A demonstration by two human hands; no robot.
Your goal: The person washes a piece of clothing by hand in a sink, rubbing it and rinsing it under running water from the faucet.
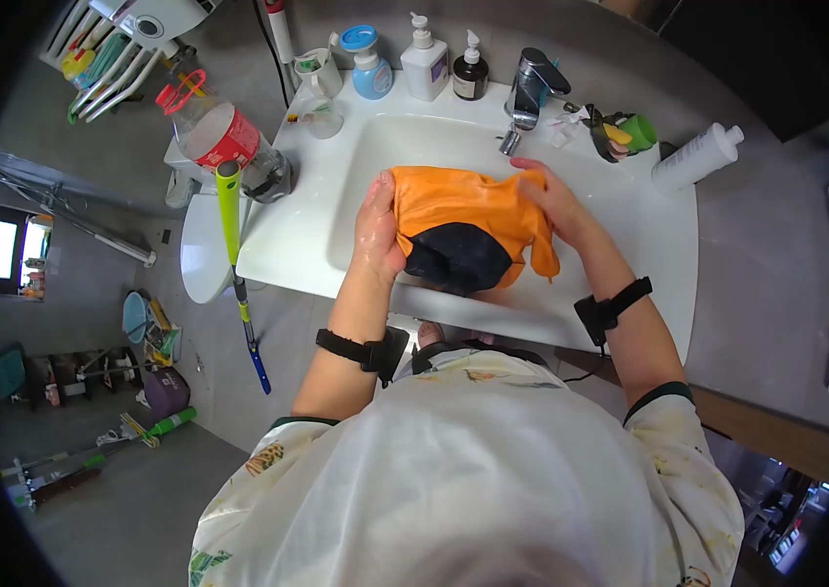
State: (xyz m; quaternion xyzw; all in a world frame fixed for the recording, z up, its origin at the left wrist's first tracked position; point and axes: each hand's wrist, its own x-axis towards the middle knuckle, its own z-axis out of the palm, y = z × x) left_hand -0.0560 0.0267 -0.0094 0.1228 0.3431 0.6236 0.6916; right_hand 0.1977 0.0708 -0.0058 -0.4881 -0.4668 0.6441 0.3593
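An orange cloth item with a black patch (468,210) is stretched between my hands above the white sink basin (610,210). My left hand (377,227) grips its left edge, wet and with the fingers partly behind the fabric. At the upper right side of the cloth, my right hand (553,201) holds the fabric, with one finger pointing up toward the faucet (529,93). The cloth hangs bunched at its lower right corner. Part of the basin is hidden behind it.
Along the back rim stand a blue-capped bottle (368,68), a white pump bottle (424,61) and a dark pump bottle (470,70). A white bottle (698,157) lies at the right. A large plastic bottle (238,147) and a green pole (230,215) are left.
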